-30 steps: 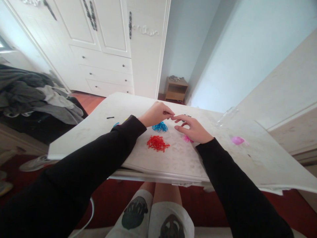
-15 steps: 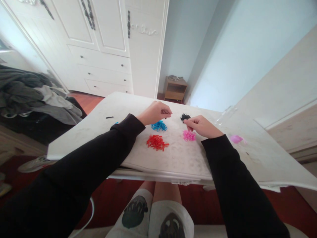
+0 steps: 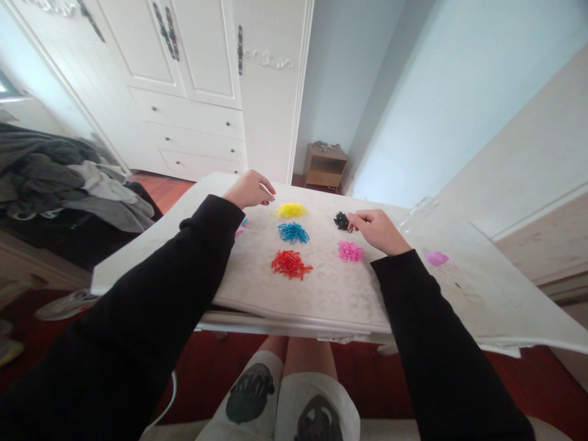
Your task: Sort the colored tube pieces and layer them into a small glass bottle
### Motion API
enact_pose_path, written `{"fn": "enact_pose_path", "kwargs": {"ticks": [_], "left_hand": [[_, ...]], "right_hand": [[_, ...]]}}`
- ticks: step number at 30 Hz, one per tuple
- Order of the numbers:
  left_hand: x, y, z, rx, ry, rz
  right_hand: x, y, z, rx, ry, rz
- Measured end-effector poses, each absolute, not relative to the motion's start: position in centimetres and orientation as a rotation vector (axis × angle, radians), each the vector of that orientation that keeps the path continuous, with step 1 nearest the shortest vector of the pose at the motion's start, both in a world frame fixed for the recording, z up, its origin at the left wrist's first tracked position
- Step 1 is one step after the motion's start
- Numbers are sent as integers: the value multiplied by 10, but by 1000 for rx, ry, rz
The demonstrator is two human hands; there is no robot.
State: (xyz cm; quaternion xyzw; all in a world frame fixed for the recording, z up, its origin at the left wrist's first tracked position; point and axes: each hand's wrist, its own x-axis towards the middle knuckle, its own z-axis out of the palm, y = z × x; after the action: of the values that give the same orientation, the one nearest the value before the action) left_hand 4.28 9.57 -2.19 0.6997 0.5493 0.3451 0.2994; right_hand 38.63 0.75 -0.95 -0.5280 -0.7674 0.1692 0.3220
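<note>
My left hand (image 3: pixel 252 188) is over the far left part of the white table (image 3: pixel 316 288), fingers curled together; whatever may be between its fingertips is too small to make out. Just right of it lies a pile of yellow bands (image 3: pixel 291 211). Nearer to me are piles of blue bands (image 3: pixel 294 233) and red bands (image 3: pixel 291 264). My right hand (image 3: pixel 379 230) has thumb and forefinger pinched at the right edge of a pile of black bands (image 3: pixel 340 220); any band in the pinch is hidden. Pink bands (image 3: pixel 350 251) lie below that hand.
Small blue and pink bits (image 3: pixel 243 227) show beside my left sleeve. A pink item (image 3: pixel 437 258) and a clear plastic piece (image 3: pixel 420 212) are on the right side. Clothes (image 3: pixel 68 177) are heaped at left; a white wardrobe (image 3: pixel 202 116) stands behind.
My left hand has moved left and away from the blue pile, uncovering the yellow pile. My right hand has shifted only slightly at the black pile.
</note>
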Motion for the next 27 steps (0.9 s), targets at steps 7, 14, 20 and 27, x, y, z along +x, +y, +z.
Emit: {"fn": "enact_pose_path", "kwargs": {"ticks": [7, 14, 20, 27], "left_hand": [[42, 94, -24, 1872, 1554, 564], [55, 90, -25, 1799, 1449, 732], [78, 78, -21, 1771, 1092, 1101], [119, 53, -31, 1705, 713, 942]], "right_hand": [[388, 11, -12, -1476, -1987, 339], [385, 10, -13, -1480, -1983, 318], [384, 11, -15, -1401, -1958, 269], [370, 5, -19, -1148, -1978, 490]]}}
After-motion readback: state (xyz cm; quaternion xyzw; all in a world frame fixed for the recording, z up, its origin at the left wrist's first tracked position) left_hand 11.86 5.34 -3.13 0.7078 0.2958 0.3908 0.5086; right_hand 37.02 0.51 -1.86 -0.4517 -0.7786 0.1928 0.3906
